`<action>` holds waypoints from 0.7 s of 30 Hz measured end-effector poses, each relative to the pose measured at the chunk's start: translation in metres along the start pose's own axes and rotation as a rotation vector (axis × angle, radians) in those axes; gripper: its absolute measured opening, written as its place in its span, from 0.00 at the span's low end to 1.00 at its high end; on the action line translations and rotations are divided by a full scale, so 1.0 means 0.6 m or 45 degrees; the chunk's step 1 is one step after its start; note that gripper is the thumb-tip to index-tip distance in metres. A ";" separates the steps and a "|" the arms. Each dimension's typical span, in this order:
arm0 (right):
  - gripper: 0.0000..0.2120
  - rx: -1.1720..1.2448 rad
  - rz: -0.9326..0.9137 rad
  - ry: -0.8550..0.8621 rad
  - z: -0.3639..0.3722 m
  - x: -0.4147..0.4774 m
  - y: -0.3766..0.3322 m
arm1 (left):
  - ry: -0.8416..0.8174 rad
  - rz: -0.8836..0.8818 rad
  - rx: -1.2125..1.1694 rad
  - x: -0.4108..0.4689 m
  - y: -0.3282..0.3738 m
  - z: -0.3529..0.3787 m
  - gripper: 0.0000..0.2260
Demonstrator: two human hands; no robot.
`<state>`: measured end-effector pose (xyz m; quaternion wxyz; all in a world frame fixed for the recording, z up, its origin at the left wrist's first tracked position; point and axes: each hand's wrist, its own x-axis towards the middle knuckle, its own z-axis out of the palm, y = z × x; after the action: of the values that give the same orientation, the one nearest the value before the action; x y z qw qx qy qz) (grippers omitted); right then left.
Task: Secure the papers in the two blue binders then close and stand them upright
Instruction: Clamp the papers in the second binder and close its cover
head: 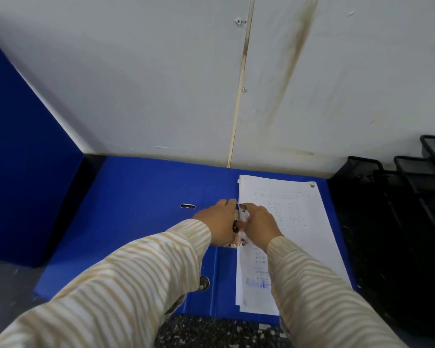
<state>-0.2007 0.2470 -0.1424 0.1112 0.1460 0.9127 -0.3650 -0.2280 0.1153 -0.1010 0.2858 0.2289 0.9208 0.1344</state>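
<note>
A blue binder point(141, 197) lies open and flat against the white wall. A stack of white papers point(294, 222) rests on its right half, beside the metal ring mechanism point(240, 212) at the spine. My left hand point(216, 222) and my right hand point(261, 226) are both closed around that mechanism, which they mostly hide. Their fingers meet over the rings. A second blue binder point(23, 159) stands upright and closed at the far left.
A black mesh desk tray stack point(397, 197) stands right of the open binder. The white wall panel point(161, 84) rises directly behind. The speckled dark tabletop point(211, 332) shows at the near edge.
</note>
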 end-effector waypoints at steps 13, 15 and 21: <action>0.22 0.289 0.068 0.195 0.030 -0.095 0.016 | 0.110 -0.212 -0.402 -0.025 -0.008 0.040 0.41; 0.24 0.269 0.053 0.197 0.040 -0.125 0.021 | 0.180 -0.247 -0.397 -0.038 -0.005 0.053 0.39; 0.20 -0.008 -0.005 -0.061 0.051 -0.200 0.025 | 0.240 -0.223 -0.411 -0.103 -0.022 0.109 0.39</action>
<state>-0.0804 0.2140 -0.1364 0.1328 0.1351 0.9113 -0.3656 -0.1487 0.0807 -0.1296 0.2418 0.0856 0.9264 0.2757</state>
